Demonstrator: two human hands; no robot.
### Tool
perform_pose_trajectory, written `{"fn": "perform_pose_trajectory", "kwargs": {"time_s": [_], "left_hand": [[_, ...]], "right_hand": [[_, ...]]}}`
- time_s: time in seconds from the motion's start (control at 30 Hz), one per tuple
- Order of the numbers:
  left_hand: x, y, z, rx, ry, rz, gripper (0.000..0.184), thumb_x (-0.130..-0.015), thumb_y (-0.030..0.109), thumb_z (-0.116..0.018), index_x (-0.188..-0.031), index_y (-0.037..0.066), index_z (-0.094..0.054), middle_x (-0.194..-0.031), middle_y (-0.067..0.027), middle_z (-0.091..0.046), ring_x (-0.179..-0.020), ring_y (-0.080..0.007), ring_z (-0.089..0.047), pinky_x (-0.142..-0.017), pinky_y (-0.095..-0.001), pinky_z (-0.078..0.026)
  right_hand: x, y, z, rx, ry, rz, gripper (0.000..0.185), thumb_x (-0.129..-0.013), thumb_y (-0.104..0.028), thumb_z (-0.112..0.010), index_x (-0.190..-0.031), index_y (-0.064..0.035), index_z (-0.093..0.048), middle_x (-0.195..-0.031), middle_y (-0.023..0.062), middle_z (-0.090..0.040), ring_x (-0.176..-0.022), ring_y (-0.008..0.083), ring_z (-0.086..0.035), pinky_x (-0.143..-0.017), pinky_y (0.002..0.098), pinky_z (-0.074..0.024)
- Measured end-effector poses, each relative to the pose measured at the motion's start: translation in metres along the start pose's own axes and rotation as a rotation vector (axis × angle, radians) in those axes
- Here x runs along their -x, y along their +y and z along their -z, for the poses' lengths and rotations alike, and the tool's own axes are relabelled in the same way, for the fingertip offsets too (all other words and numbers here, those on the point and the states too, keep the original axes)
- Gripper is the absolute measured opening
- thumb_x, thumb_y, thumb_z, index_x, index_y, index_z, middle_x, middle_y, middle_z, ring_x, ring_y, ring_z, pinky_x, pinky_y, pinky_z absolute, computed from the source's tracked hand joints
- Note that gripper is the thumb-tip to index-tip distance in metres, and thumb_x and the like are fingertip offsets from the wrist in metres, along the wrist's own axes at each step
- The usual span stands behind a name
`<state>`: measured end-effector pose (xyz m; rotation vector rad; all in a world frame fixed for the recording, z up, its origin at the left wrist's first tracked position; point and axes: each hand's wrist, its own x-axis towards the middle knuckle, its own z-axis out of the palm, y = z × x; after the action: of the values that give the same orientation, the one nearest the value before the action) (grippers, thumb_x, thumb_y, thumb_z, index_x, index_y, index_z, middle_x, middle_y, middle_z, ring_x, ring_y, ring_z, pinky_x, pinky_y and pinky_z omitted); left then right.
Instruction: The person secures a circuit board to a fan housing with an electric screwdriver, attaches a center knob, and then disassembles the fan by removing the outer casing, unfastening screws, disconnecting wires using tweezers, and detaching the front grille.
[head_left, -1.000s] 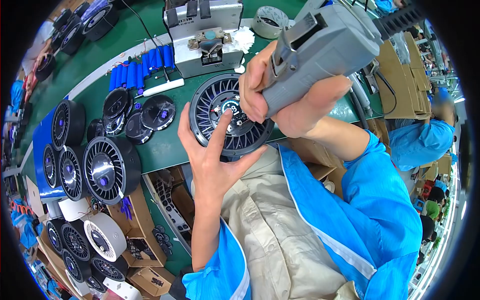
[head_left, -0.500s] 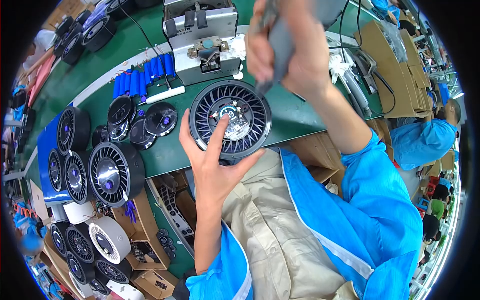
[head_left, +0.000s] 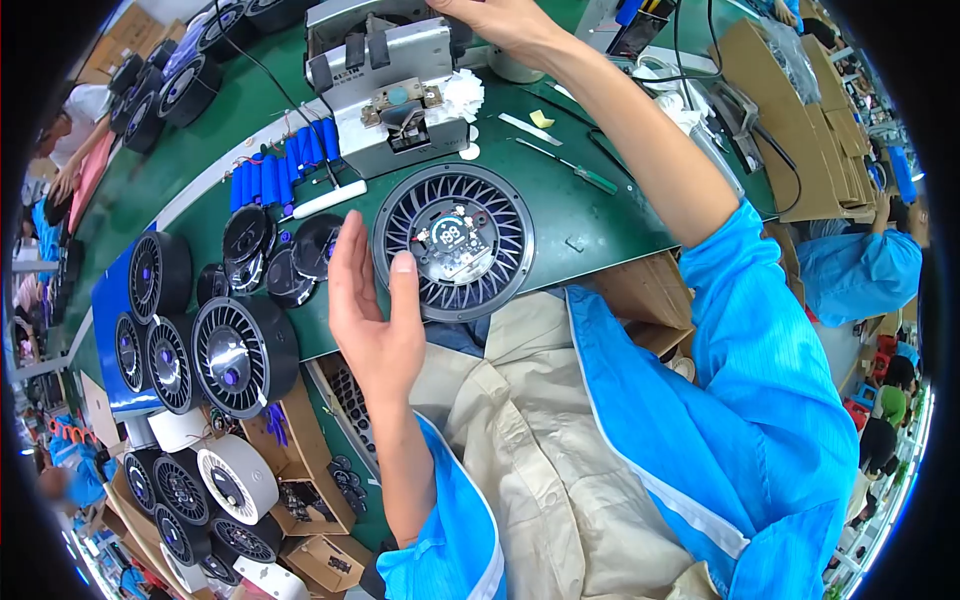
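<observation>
Thumb & fingers of my L hand (head_left: 378,335) are spread apart, nothing held; in view the thumb tip overlaps the L rim of the round fan unit (head_left: 458,247), fingers just outside it. Can't tell if they actually touch. Fan unit lies flat on the green bench (head_left: 590,228), by the near edge, close to my front, circuit board (head_left: 472,266) & lit display (head_left: 449,233) face up. It's round, so no long axis; it's R of & slightly fwd of L hand, def. the nearer one. L of it: black discs (head_left: 315,245) & a white-handled tool (head_left: 335,198). Fwd-R: green-handled screwdriver (head_left: 594,179). Further out, blue cells (head_left: 270,178), then the metal box (head_left: 385,65). R hand (head_left: 497,22) is way past the fan unit, by the box's far end, partly cut off; can't tell if it's gripping anything.
</observation>
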<state>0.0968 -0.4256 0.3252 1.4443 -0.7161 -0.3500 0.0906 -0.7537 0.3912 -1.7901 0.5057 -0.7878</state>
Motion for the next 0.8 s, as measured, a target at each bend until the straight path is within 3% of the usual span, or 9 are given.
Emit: {"fn": "perform_pose_trajectory", "kwargs": {"time_s": [0.1, 0.17, 0.23, 0.3, 0.4, 0.47, 0.5, 0.6, 0.8], "left_hand": [[-0.004, 0.003, -0.004, -0.019, -0.011, 0.019, 0.060, -0.101, 0.004, -0.069, -0.154, -0.008, -0.044, -0.158, -0.0251, -0.047, -0.147, -0.0302, -0.048, -0.122, -0.0411, -0.038], [-0.006, 0.002, -0.007, -0.049, -0.012, -0.006, 0.061, -0.101, 0.004, -0.070, -0.155, -0.007, -0.044, -0.157, -0.0256, -0.048, -0.146, -0.0308, -0.049, -0.121, -0.0407, -0.040], [-0.006, 0.001, -0.011, -0.033, 0.009, 0.017, 0.061, -0.101, 0.004, -0.070, -0.155, -0.007, -0.044, -0.156, -0.0248, -0.050, -0.143, -0.0299, -0.052, -0.120, -0.0402, -0.041], [-0.003, 0.000, -0.017, -0.002, 0.062, 0.059, 0.060, -0.101, 0.003, -0.070, -0.155, -0.007, -0.045, -0.152, -0.0233, -0.053, -0.138, -0.0281, -0.056, -0.117, -0.0392, -0.043], [0.002, -0.001, -0.020, 0.079, 0.061, 0.198, 0.060, -0.101, 0.002, -0.068, -0.156, -0.005, -0.044, -0.152, -0.0215, -0.055, -0.134, -0.0230, -0.058, -0.114, -0.0355, -0.045], [0.004, -0.002, -0.020, 0.114, 0.067, 0.269, 0.060, -0.101, 0.002, -0.067, -0.157, -0.003, -0.044, -0.152, -0.0206, -0.056, -0.131, -0.0204, -0.058, -0.112, -0.0337, -0.046], [0.004, -0.003, -0.020, 0.126, 0.068, 0.263, 0.063, -0.101, 0.003, -0.069, -0.157, -0.004, -0.043, -0.148, -0.0196, -0.058, -0.129, -0.0206, -0.059, -0.111, -0.0343, -0.047], [0.006, -0.003, -0.021, 0.149, 0.069, 0.252, 0.067, -0.099, 0.005, -0.072, -0.157, -0.005, -0.040, -0.140, -0.0177, -0.062, -0.124, -0.0210, -0.061, -0.110, -0.0354, -0.048], [0.012, 0.007, -0.023, 0.041, 0.056, 0.044, 0.076, -0.091, 0.006, -0.079, -0.155, -0.005, -0.039, -0.145, -0.0194, -0.057, -0.127, -0.0237, -0.061, -0.110, -0.0365, -0.049]], "right_hand": [[0.019, 0.002, 0.002, -0.090, 0.130, 0.137, 0.061, -0.096, -0.047, -0.079, -0.127, 0.0021, -0.063, -0.108, 0.0130, -0.071, -0.093, 0.0165, -0.068, -0.084, 0.0310, -0.0559], [0.054, -0.004, 0.014, 0.275, 0.287, 0.234, 0.068, -0.097, -0.029, -0.079, -0.147, 0.0030, -0.045, -0.130, 0.0193, -0.065, -0.115, 0.0207, -0.066, -0.096, 0.0339, -0.0552], [0.092, 0.006, 0.019, 0.227, 0.136, 0.445, 0.070, -0.095, -0.055, -0.077, -0.129, 0.0033, -0.060, -0.107, 0.0113, -0.072, -0.100, 0.0210, -0.073, -0.089, 0.0346, -0.0600], [0.144, -0.008, 0.025, 0.133, -0.149, 0.078, 0.050, -0.099, -0.021, -0.078, -0.139, 0.0029, -0.058, -0.135, 0.0118, -0.065, -0.129, 0.0220, -0.063, -0.113, 0.0381, -0.0489], [0.192, -0.005, 0.023, 0.100, -0.317, 0.012, 0.073, -0.094, -0.027, -0.084, -0.151, 0.0012, -0.049, -0.147, 0.0153, -0.058, -0.137, 0.0261, -0.057, -0.117, 0.0406, -0.0449], [0.211, -0.001, 0.021, 0.146, -0.485, 0.068, 0.112, -0.076, -0.030, -0.097, -0.163, -0.0007, -0.032, -0.164, 0.0188, -0.041, -0.152, 0.0310, -0.043, -0.125, 0.0435, -0.0353], [0.215, 0.002, 0.018, 0.141, -0.487, 0.068, 0.112, -0.076, -0.030, -0.097, -0.163, -0.0007, -0.032, -0.164, 0.0188, -0.041, -0.152, 0.0310, -0.043, -0.125, 0.0435, -0.0353], [0.221, 0.007, 0.011, 0.073, -0.498, 0.017, 0.144, -0.057, -0.034, -0.105, -0.168, -0.0015, -0.018, -0.172, 0.0215, -0.027, -0.158, 0.0352, -0.032, -0.128, 0.0452, -0.0300], [0.220, 0.017, 0.004, 0.064, -0.459, 0.276, 0.151, -0.051, -0.038, -0.106, -0.168, -0.0023, -0.017, -0.172, 0.0236, -0.026, -0.159, 0.0376, -0.030, -0.129, 0.0475, -0.0290]]}}
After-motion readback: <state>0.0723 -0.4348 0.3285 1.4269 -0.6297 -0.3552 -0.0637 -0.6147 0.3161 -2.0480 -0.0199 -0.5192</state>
